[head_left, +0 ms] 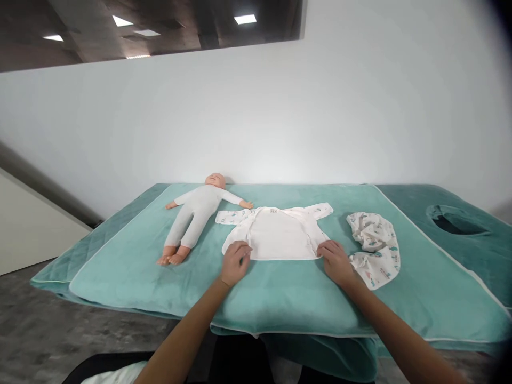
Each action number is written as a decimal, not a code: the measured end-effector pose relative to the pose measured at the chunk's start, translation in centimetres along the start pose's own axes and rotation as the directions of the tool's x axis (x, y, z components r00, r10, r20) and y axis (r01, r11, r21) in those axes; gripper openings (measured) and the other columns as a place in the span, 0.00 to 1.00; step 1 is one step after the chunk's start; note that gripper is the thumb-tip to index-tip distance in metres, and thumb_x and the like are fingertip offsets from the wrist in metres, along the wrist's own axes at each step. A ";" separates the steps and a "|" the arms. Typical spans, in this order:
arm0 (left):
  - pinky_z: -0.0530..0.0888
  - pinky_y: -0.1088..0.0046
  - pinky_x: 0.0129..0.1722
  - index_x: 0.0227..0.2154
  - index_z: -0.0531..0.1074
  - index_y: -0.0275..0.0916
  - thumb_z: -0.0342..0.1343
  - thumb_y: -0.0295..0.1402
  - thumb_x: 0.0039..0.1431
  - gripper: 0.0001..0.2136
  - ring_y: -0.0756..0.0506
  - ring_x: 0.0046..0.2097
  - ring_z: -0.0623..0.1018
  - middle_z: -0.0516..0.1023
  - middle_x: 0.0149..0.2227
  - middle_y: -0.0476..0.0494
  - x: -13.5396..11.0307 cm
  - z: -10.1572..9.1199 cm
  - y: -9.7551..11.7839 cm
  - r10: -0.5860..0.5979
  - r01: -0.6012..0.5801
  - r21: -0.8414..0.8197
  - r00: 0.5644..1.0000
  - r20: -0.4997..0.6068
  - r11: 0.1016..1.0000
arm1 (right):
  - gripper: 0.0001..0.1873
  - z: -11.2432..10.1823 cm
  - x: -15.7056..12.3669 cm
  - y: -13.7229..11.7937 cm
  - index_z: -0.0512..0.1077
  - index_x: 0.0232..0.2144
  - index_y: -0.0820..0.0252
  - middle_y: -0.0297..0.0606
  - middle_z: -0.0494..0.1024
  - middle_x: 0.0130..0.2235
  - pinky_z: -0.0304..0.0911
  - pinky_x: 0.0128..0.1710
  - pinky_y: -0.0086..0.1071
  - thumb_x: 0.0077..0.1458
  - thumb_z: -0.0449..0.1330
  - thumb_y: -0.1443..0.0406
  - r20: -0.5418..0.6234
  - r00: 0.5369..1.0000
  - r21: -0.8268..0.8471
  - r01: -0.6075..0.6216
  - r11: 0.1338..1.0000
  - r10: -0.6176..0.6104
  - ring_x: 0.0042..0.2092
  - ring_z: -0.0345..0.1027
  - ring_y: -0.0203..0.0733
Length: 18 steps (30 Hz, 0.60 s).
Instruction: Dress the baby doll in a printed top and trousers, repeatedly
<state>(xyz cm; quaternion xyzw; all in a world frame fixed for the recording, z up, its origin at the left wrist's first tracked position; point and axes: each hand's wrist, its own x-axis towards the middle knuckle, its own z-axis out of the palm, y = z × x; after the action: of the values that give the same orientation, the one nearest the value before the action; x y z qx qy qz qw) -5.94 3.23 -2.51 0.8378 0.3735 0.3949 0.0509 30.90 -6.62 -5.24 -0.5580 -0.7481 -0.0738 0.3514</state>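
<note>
A white baby shirt point(282, 234) lies spread open on the green padded cover, its printed sleeves stretched out to both sides. At its lower left corner my left hand point(237, 262) is closed, with thumb and fingers pinching the cloth edge. My right hand point(336, 260) grips the lower right edge in the same way; its fingertips rest on the fabric. Left of the shirt a baby doll point(196, 210) in a white body lies on its back, one hand close to the left sleeve. To the right is a crumpled white printed baby garment point(376, 242), near my right wrist.
The green cover point(132, 266) spreads over a massage-style bed with a face hole point(456, 221) at the right end. A white wall point(248, 117) rises behind it. A pale slanted panel point(36, 229) stands at the left, above a dark grey floor point(28, 309).
</note>
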 end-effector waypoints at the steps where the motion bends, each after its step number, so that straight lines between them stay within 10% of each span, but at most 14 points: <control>1: 0.73 0.60 0.52 0.36 0.75 0.42 0.47 0.32 0.64 0.11 0.42 0.48 0.76 0.79 0.43 0.39 0.5 -0.1 -0.9 -0.072 0.072 0.002 0.996 -0.045 0.997 | 0.21 -0.1 0.1 -0.2 0.74 0.33 0.57 0.42 0.78 0.42 0.63 0.52 0.43 0.52 0.45 0.79 -0.041 0.998 0.029 -0.038 0.999 0.039 0.48 0.69 0.46; 5: 0.68 0.58 0.61 0.45 0.75 0.41 0.48 0.33 0.65 0.13 0.41 0.58 0.73 0.77 0.52 0.38 3.0 0.5 -5.6 -0.291 0.299 0.069 0.951 -0.104 0.952 | 0.26 0.0 1.9 -2.7 0.75 0.48 0.53 0.44 0.75 0.53 0.63 0.57 0.47 0.55 0.46 0.74 -0.008 0.983 0.098 -0.184 0.978 0.185 0.56 0.68 0.49; 10: 0.45 0.44 0.70 0.54 0.73 0.46 0.50 0.34 0.66 0.16 0.40 0.69 0.61 0.70 0.64 0.43 5.4 2.9 -9.6 -0.286 0.256 0.213 0.950 0.123 0.943 | 0.29 4.9 7.8 -5.2 0.62 0.64 0.63 0.48 0.66 0.65 0.53 0.66 0.46 0.62 0.46 0.62 0.332 0.896 0.014 -0.318 0.948 0.296 0.67 0.56 0.52; 18: 0.38 0.44 0.70 0.59 0.71 0.53 0.44 0.41 0.70 0.19 0.41 0.71 0.58 0.64 0.67 0.50 7.2 4.3 -12.2 -0.339 0.260 0.314 0.911 0.233 0.913 | 0.36 14.9 15.7 -0.6 0.52 0.67 0.78 0.63 0.60 0.66 0.46 0.66 0.49 0.67 0.43 0.55 0.296 0.800 -0.271 -0.453 0.849 0.521 0.67 0.52 0.61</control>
<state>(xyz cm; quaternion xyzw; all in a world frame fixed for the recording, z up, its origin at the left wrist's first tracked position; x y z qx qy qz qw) -7.15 17.64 -5.61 0.8163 0.5389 0.2026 0.0470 21.71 12.92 -6.54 -0.7662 -0.6196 0.0527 0.1621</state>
